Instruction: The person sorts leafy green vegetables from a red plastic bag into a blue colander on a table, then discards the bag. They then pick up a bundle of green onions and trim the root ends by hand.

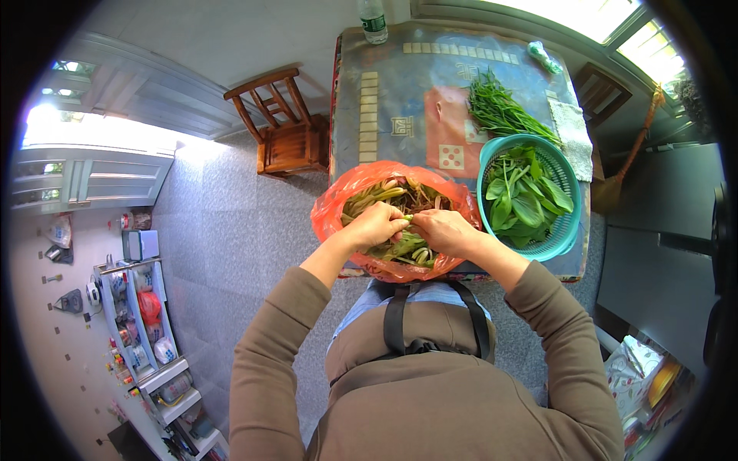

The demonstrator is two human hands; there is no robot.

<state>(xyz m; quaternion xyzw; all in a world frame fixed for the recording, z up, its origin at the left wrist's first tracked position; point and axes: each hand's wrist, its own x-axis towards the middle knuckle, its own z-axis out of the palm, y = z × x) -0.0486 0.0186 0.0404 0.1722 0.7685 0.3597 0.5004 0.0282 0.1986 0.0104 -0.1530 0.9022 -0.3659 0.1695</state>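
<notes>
Both hands meet above an open red plastic bag [340, 201] of leafy greens, stems and trimmings [424, 253]. Between my left hand [377, 225] and my right hand [444, 229] is a small pale-green piece of vegetable [408, 218], pinched at the fingertips; most of it is hidden by the fingers. Just right of the bag stands a teal plastic colander [576, 222], holding loose green leaves [524, 199] with their stalks. Behind the colander, a bunch of thin green stalks [504, 109] lies on the table.
The table [403, 75] has a cover printed with mahjong tiles. A water bottle [373, 26] stands at its back left corner. A white cloth [571, 138] hangs near the right edge, with a crumpled plastic packet [543, 57] behind. A wooden chair [291, 135] is on the left.
</notes>
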